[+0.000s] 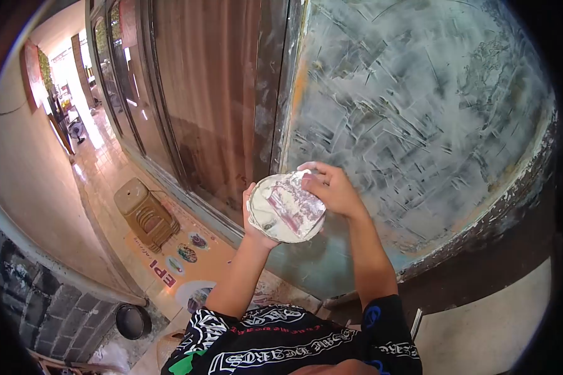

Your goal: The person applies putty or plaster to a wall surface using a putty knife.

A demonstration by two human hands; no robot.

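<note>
A round container of pale putty (263, 217) is held up in front of my chest, its rim crusted with the same paste. My left hand (251, 215) grips it from the left side and underneath, most of the fingers hidden by it. Over the container's right part lies a flat, putty-smeared scraper (292, 205), reddish where the coating is thin. My right hand (331, 189) pinches the scraper's upper right edge between thumb and fingers. Just beyond both hands stands a wall (413, 112) with uneven grey and white filler strokes.
Left of the wall is a dark-framed window or door (213, 94) with a brown curtain. A brown plastic stool (145, 209) rests on a printed banner (187, 253) on the floor. A dark round bucket (133, 322) stands by the grey block wall (62, 306).
</note>
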